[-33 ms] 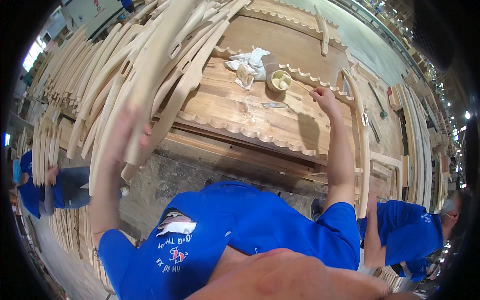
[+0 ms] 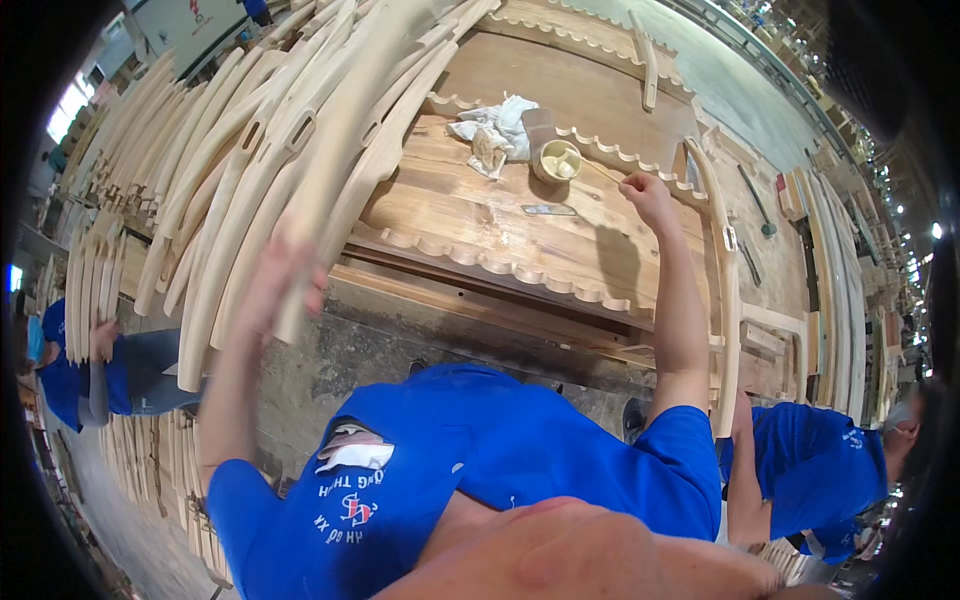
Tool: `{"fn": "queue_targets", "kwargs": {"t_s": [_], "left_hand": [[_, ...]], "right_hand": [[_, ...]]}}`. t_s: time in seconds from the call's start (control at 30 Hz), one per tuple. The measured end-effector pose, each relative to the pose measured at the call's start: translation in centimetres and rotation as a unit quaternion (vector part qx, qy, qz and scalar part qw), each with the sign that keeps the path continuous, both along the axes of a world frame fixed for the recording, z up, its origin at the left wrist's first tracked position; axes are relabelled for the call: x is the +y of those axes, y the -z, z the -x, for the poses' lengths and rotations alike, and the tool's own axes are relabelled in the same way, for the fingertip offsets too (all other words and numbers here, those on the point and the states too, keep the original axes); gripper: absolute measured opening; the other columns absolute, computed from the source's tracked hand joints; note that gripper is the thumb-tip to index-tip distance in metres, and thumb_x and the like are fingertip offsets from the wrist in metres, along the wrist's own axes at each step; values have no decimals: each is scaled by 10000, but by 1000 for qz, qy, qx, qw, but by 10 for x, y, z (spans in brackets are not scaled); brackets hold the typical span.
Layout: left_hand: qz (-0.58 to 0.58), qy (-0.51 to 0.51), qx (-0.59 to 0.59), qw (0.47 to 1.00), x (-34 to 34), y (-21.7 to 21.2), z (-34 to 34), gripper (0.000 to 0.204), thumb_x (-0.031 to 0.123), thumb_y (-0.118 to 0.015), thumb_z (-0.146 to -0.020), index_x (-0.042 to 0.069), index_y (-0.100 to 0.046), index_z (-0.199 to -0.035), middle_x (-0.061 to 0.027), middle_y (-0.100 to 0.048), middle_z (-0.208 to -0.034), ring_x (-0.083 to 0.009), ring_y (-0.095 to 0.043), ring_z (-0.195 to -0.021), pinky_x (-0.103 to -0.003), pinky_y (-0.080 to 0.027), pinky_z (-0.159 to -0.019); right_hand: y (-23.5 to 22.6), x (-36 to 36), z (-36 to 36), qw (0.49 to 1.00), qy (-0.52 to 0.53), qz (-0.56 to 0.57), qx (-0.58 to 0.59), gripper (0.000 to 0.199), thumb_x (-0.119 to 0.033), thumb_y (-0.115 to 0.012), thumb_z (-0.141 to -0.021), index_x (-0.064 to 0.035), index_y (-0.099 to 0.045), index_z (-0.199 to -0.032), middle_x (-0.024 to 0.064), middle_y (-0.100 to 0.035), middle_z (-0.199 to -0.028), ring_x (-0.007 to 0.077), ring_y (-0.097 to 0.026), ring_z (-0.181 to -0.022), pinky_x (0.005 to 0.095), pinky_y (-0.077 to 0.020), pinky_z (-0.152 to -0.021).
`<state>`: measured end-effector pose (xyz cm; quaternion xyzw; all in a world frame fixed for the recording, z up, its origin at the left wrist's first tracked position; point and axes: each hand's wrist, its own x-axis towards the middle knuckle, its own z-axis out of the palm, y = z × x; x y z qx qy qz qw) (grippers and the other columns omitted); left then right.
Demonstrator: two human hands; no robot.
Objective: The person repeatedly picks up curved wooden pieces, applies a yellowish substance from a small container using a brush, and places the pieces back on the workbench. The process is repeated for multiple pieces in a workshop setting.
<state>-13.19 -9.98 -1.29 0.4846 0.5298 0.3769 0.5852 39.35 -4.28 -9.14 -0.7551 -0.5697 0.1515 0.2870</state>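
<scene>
My left hand (image 2: 272, 285), blurred by motion, is wrapped round the lower end of a long curved wooden piece (image 2: 335, 165), a shaped slat like a chair leg. That piece slants up and away over a stack of similar slotted pieces (image 2: 235, 190). Above the bench's right half, my right hand (image 2: 650, 197) is closed in a pinch on a thin stick (image 2: 606, 174). The stick points left towards a small tub (image 2: 548, 166) of pale paste. Beside the tub lie a crumpled white cloth (image 2: 495, 130) and a flat metal scraper blade (image 2: 550, 210).
The plank bench top (image 2: 450, 215) has scalloped wooden strips (image 2: 520, 272) along it. A long curved piece (image 2: 726, 290) stands at its right end, with a hammer (image 2: 762, 215) beyond. Co-workers in blue are at the far left (image 2: 60, 350) and right (image 2: 815, 460).
My left hand has moved a little to the right with the wooden piece, whose lower end has swung right and away from me. The right hand has hardly moved.
</scene>
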Motion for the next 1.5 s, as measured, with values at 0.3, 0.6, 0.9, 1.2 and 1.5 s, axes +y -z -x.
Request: {"fn": "queue_targets", "kwargs": {"t_s": [0.3,0.6,0.9,1.2,1.5], "left_hand": [[229,152,-391,879,-69,144,-107,541,147,-512,-856,146,-259,-1335,-96,-488,-669,-138,-467,-413,-236,-392,-340],[234,176,-403,867,-78,160,-115,574,149,-527,-842,159,-258,-1350,-100,-505,-664,-145,-482,-421,-238,-410,-353],[265,191,-464,824,-79,164,-112,586,186,-520,-867,180,-237,-1381,-78,-497,-687,-130,-466,-440,-238,-403,-383],[283,212,-503,789,-77,157,-112,641,196,-527,-873,191,-191,-1418,-59,-500,-666,-117,-473,-446,-234,-412,-394],[290,214,-505,784,-77,156,-111,654,201,-531,-868,193,-183,-1422,-62,-507,-680,-119,-480,-453,-233,-422,-403]], "right_hand": [[19,-3,6,984,-38,96,147,219,-264,-583,-815,-56,-627,-869,24,-610,-734,132,-535,-624,301,-438,-564],[8,1,20,961,-137,-49,236,231,-215,-563,-860,9,-606,-900,34,-594,-718,95,-510,-629,242,-418,-572],[-16,28,63,987,-111,-113,20,179,-216,-618,-812,-79,-647,-925,82,-664,-836,191,-616,-736,310,-472,-667],[-7,16,78,953,-95,-250,-141,55,-197,-617,-803,-146,-626,-820,21,-621,-797,224,-606,-713,354,-469,-613],[-7,26,80,942,-77,-276,-177,36,-186,-620,-795,-151,-623,-804,10,-605,-761,218,-602,-697,339,-469,-600]]}}
